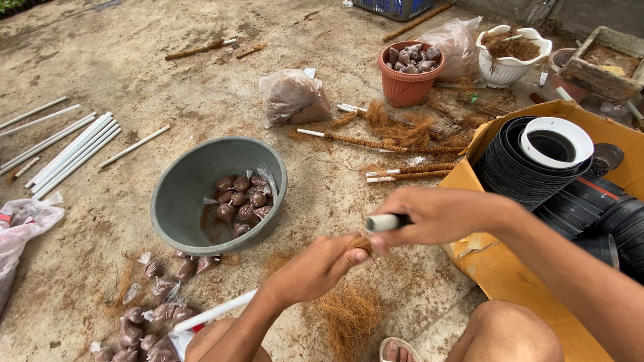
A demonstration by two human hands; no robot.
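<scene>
My right hand (pixel 439 216) grips a white plastic pipe (pixel 384 222) by its end, held level in front of me. My left hand (pixel 323 267) pinches a small tuft of brown coconut fibre (pixel 362 243) right against the pipe's tip. Below my hands a loose heap of the same fibre (pixel 349 315) lies on the concrete. Another white pipe (pixel 215 312) rests across my left knee.
A grey basin (pixel 181 191) holds small soil-filled bags, with more bags (pixel 157 295) on the ground. White pipes (pixel 67 151) lie left. Fibre-wrapped sticks (pixel 382 142), a terracotta pot (pixel 409 70), a white pot (pixel 511 57) and a cardboard box (pixel 510 275) of black pots stand right.
</scene>
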